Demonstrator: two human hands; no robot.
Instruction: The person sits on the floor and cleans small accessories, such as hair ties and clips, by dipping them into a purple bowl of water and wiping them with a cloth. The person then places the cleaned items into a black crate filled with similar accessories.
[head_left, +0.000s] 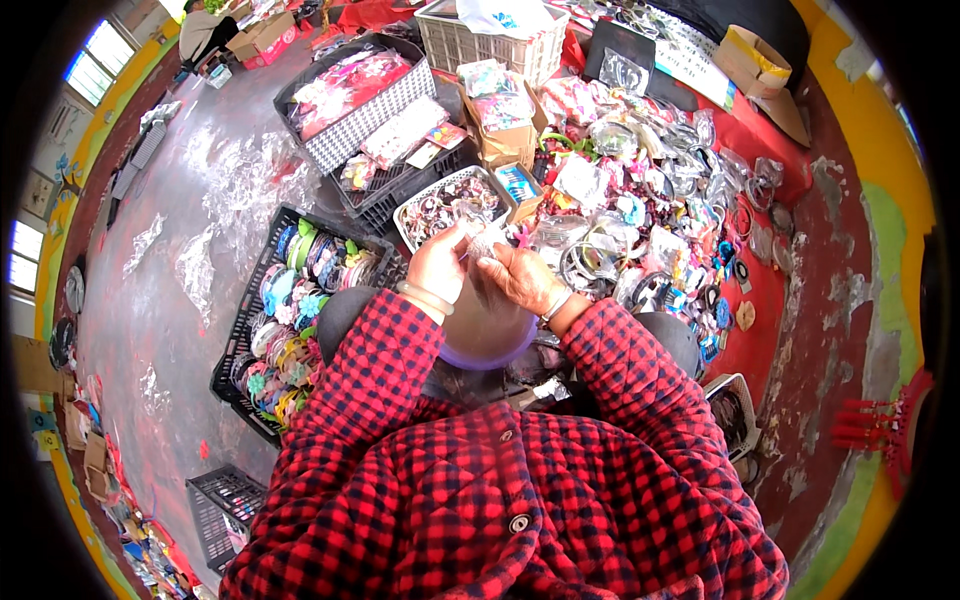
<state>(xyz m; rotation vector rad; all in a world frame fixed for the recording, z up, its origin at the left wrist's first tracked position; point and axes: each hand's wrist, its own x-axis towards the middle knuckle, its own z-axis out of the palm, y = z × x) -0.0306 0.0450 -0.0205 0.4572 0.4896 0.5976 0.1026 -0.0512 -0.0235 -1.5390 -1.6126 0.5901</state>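
In front of my chest, both hands pinch the top of a clear plastic bag [478,318]. A curved purple band [492,358], which looks like a headband, shows at the bag's lower end. My left hand [438,268], with a pale bangle at its wrist, is closed on the bag's upper left side. Closed on its upper right is my right hand [525,280], a bracelet at its wrist. The fingertips nearly meet, and crumpled film sticks up between them. Just beyond the hands stands a white basket [403,222] of small dark accessories.
A black crate [222,375] of colourful headbands stands at my left. Bagged hair accessories [640,190] are heaped on red cloth [752,345] at the right. Further off are a grey crate [345,140], a cardboard box [503,145] and loose plastic film [195,265].
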